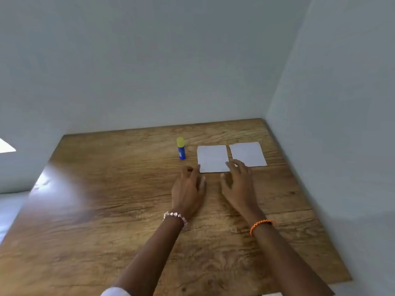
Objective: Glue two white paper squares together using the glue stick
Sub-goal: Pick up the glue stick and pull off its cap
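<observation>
So, table (106,221): big, brown and smooth. The paper can slide on it if a hand pushes sideways.
Left hand (188,189): it rests near the front corner of the left paper. Its grip is loose and holds nothing. It could knock the glue stick over when it reaches for it.
Right hand (238,184): its fingertips reach the gap between the two papers. Its grip is spread wide and holds nothing. It could bump one paper crooked.
Left paper (212,158): flat, just beside the other one, not touching it. A thin corner may bend when picked up.
Right paper (248,153): flat, no glue yet, I think. The edges may not line up later.
Glue stick (181,148): stands up, cap on, left of the papers. It is tall and thin, so it tips easily.
</observation>
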